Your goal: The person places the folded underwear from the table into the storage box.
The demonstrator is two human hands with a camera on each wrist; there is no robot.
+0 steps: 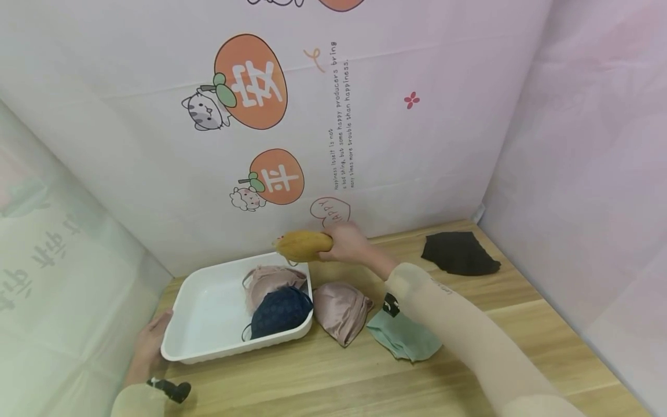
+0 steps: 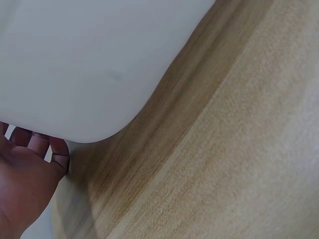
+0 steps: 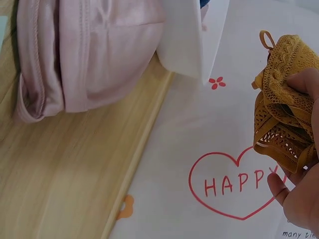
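Near the middle of the head view, grasping a mustard lace garment (image 1: 301, 245) with the right hand (image 1: 346, 242) by the far right corner of the white tray (image 1: 208, 324); at lower left, gripping the tray's edge with the left hand (image 1: 150, 339).

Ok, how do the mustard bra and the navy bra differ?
The mustard bra is yellow-brown; the navy bra is dark blue. The mustard bra is held up by the right hand, while the navy bra lies in the white tray. Both look rounded in the head view.
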